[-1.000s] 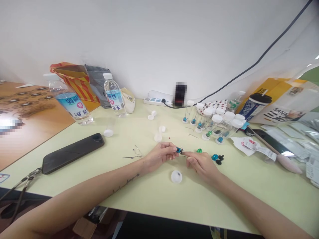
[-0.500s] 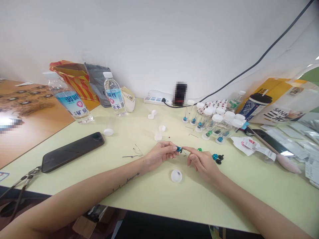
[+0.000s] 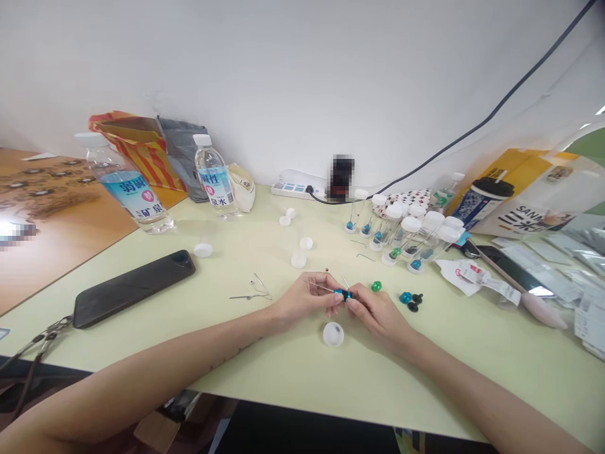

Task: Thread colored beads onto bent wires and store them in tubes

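Note:
Between my two hands is a small blue part with a black piece [image 3: 346, 295] at its right end. My left hand [image 3: 305, 297] pinches the blue end, and a thin metal rod runs across its fingers. The thumb and fingers of my right hand [image 3: 378, 313] close on the black end. Just below lies a round white cap [image 3: 333, 334] with a dark spot inside. A green ball-like part [image 3: 376, 286] and a blue part [image 3: 405, 297] with black pieces [image 3: 414, 302] lie beyond my right hand. Thin bent metal rods [image 3: 255, 291] rest left of my left hand.
Clear tubes with white caps [image 3: 411, 224], holding blue and green parts, stand at the back right. Two water bottles [image 3: 215, 183] and a black phone [image 3: 135, 289] are on the left. A power strip [image 3: 295, 189] lies by the wall; a dark cup [image 3: 482, 200] is at right.
My right hand has moved left and its extended index finger has folded in, so it now grips the black end. The blue part has turned and sits slightly lower.

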`<state>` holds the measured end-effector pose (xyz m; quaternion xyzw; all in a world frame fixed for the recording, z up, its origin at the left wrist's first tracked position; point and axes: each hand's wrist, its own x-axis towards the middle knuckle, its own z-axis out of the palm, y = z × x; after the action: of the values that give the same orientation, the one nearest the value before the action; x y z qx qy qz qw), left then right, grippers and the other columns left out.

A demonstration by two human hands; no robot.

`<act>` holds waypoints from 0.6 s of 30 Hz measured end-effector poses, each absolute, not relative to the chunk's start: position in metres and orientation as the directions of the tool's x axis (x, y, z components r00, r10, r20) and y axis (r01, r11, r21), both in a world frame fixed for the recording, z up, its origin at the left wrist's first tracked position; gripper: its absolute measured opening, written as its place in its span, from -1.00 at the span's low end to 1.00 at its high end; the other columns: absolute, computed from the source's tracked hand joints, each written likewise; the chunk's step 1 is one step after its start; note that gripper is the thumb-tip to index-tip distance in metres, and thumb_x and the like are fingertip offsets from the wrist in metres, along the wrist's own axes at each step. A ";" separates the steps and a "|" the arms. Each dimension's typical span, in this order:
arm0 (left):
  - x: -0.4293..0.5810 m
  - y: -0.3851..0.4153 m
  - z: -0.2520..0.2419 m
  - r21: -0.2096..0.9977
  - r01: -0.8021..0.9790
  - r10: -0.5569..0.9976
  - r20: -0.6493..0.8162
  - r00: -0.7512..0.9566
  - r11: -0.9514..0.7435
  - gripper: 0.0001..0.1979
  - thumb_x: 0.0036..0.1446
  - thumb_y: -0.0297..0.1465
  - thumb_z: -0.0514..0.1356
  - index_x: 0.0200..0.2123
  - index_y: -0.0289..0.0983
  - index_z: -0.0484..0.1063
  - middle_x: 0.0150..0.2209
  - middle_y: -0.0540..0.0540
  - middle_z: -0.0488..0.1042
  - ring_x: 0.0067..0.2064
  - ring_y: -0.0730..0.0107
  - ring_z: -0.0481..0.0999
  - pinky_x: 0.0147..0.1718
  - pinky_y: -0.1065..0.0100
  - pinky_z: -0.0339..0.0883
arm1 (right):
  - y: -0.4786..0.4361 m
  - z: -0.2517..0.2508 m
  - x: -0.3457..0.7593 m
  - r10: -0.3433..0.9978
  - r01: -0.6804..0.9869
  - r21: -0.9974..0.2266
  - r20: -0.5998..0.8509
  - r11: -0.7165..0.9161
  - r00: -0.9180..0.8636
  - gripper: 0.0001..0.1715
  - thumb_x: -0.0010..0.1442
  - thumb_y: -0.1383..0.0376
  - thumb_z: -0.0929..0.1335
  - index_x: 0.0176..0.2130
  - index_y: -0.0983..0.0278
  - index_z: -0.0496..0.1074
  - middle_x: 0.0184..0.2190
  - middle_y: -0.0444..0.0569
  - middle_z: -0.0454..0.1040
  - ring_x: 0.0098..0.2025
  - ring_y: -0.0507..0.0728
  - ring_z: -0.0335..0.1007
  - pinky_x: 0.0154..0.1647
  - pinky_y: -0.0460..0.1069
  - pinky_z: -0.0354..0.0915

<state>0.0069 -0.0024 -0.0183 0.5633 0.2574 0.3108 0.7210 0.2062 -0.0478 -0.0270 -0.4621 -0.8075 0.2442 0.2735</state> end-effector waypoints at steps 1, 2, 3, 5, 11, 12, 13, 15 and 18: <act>0.007 -0.004 -0.016 0.977 -0.152 0.744 -0.011 0.668 0.151 -0.79 -0.01 -0.33 0.34 -0.38 -0.36 0.46 -0.50 -0.03 0.46 -0.50 0.52 0.42 -0.43 0.41 0.31 | -0.048 -0.027 0.207 0.877 0.594 -0.663 0.219 0.455 -0.427 -0.67 0.37 0.13 0.11 -0.25 0.23 0.30 -0.46 -0.12 0.42 -0.49 0.03 0.28 -0.43 -0.08 0.13; 0.006 -0.006 -0.014 0.980 -0.151 0.750 0.001 0.661 0.132 -0.79 -0.01 -0.33 0.34 -0.37 -0.36 0.47 -0.51 -0.02 0.46 -0.51 0.52 0.42 -0.43 0.41 0.31 | -0.049 -0.027 0.207 0.875 0.569 -0.686 0.223 0.453 -0.429 -0.67 0.37 0.13 0.11 -0.26 0.23 0.30 -0.48 -0.13 0.41 -0.51 0.02 0.26 -0.45 -0.08 0.13; 0.006 -0.008 -0.013 0.981 -0.157 0.755 0.016 0.655 0.115 -0.79 0.00 -0.33 0.33 -0.36 -0.36 0.47 -0.50 -0.02 0.46 -0.51 0.52 0.42 -0.44 0.41 0.32 | -0.049 -0.028 0.207 0.874 0.536 -0.714 0.228 0.450 -0.430 -0.68 0.37 0.13 0.12 -0.26 0.23 0.30 -0.50 -0.14 0.39 -0.52 0.01 0.24 -0.47 -0.09 0.12; 0.006 -0.011 -0.011 0.977 -0.190 0.756 0.050 0.653 0.099 -0.78 -0.03 -0.35 0.35 -0.33 -0.35 0.48 -0.48 -0.02 0.46 -0.50 0.51 0.44 -0.44 0.41 0.34 | -0.050 -0.029 0.206 0.871 0.468 -0.766 0.242 0.442 -0.427 -0.70 0.36 0.11 0.14 -0.24 0.23 0.29 -0.52 -0.15 0.37 -0.54 0.00 0.20 -0.51 -0.10 0.09; 0.008 -0.013 -0.014 0.969 -0.220 0.786 0.050 0.616 0.110 -0.77 -0.09 -0.38 0.38 -0.39 -0.34 0.42 -0.54 0.01 0.44 -0.55 0.54 0.39 -0.53 0.45 0.28 | -0.054 -0.030 0.197 0.877 0.350 -0.841 0.262 0.412 -0.402 -0.66 0.33 0.06 0.17 -0.31 0.25 0.28 -0.56 -0.17 0.34 -0.60 -0.03 0.13 -0.57 -0.11 0.04; 0.009 -0.013 -0.015 0.974 -0.208 0.794 0.053 0.605 0.094 -0.77 -0.07 -0.36 0.38 -0.40 -0.34 0.41 -0.56 0.02 0.43 -0.56 0.55 0.37 -0.54 0.45 0.26 | -0.055 -0.030 0.196 0.880 0.314 -0.866 0.247 0.388 -0.407 -0.64 0.34 0.06 0.15 -0.31 0.25 0.27 -0.56 -0.17 0.35 -0.62 -0.04 0.12 -0.58 -0.11 0.03; 0.009 -0.013 -0.016 0.976 -0.201 0.800 0.056 0.598 0.081 -0.77 -0.07 -0.36 0.37 -0.40 -0.34 0.41 -0.56 0.02 0.42 -0.56 0.55 0.37 -0.54 0.46 0.24 | -0.056 -0.030 0.195 0.883 0.275 -0.893 0.227 0.357 -0.411 -0.63 0.35 0.06 0.14 -0.31 0.25 0.27 -0.55 -0.17 0.36 -0.64 -0.05 0.11 -0.59 -0.11 0.03; 0.009 -0.013 -0.017 0.979 -0.192 0.809 0.061 0.585 0.065 -0.76 -0.08 -0.34 0.38 -0.40 -0.34 0.41 -0.54 0.02 0.41 -0.54 0.56 0.36 -0.55 0.47 0.22 | -0.057 -0.029 0.194 0.889 0.192 -0.940 0.182 0.283 -0.420 -0.62 0.35 0.05 0.13 -0.31 0.26 0.26 -0.56 -0.16 0.38 -0.66 -0.06 0.10 -0.62 -0.12 0.03; 0.009 -0.012 -0.019 0.982 -0.183 0.818 0.071 0.570 0.042 -0.75 -0.08 -0.34 0.38 -0.39 -0.33 0.41 -0.52 0.02 0.42 -0.53 0.55 0.35 -0.54 0.46 0.21 | -0.057 -0.030 0.192 0.887 0.076 -0.985 0.104 0.154 -0.451 -0.60 0.35 0.03 0.13 -0.31 0.27 0.25 -0.57 -0.17 0.38 -0.68 -0.07 0.09 -0.66 -0.13 0.00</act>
<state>0.0090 -0.0118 -0.0185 0.5820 0.2729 0.3747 0.6681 0.1918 -0.0565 -0.0299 -0.3647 -0.6597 0.5386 0.3764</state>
